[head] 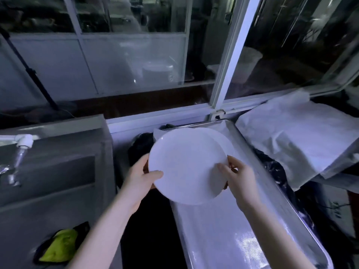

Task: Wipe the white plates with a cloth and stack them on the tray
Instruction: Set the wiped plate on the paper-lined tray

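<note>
I hold a white plate in the air with both hands, over the near-left edge of a long metal tray. My left hand grips its left rim, thumb on top. My right hand grips its right rim. Behind it, another white plate lies on the tray's far end, mostly covered by the held plate. A yellow-green cloth lies at the lower left on the grey counter, away from both hands.
A grey sink unit with a tap fills the left side. White cloth or paper covers a surface at the right. A window frame stands behind the tray. A dark gap lies between sink and tray.
</note>
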{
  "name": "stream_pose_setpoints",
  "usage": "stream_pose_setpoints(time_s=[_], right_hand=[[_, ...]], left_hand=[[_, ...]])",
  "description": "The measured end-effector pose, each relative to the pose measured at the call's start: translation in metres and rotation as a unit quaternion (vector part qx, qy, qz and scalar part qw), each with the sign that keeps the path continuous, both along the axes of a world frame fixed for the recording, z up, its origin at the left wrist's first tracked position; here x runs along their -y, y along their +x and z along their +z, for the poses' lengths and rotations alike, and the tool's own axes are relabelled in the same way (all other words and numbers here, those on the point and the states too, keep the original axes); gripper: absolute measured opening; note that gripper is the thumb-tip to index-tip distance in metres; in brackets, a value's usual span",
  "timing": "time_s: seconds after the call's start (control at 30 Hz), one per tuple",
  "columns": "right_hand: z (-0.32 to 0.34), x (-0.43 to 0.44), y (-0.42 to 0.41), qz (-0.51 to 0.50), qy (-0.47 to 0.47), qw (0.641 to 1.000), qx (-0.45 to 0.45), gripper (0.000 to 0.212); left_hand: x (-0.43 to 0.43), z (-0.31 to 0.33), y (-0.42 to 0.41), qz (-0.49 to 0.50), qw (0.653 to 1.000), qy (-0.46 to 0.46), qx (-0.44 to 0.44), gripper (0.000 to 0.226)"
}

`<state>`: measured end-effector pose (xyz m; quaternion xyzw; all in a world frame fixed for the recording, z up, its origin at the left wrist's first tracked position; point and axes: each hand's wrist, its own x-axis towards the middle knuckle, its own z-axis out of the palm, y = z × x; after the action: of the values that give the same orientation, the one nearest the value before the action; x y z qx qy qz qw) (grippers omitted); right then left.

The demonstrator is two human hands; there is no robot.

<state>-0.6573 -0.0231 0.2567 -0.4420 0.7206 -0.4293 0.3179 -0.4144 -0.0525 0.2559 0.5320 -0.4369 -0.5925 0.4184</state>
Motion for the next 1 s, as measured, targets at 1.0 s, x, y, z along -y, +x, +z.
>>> stream_pose_setpoints(time_s=[1.0], right_hand=[[-0.075,0.111,-0.11,-0.02,0.051,0.998,-0.003,0.04]], left_hand=[[0.108,-0.068,-0.136,0.114,0.946,-0.029,0.301,0.054]])
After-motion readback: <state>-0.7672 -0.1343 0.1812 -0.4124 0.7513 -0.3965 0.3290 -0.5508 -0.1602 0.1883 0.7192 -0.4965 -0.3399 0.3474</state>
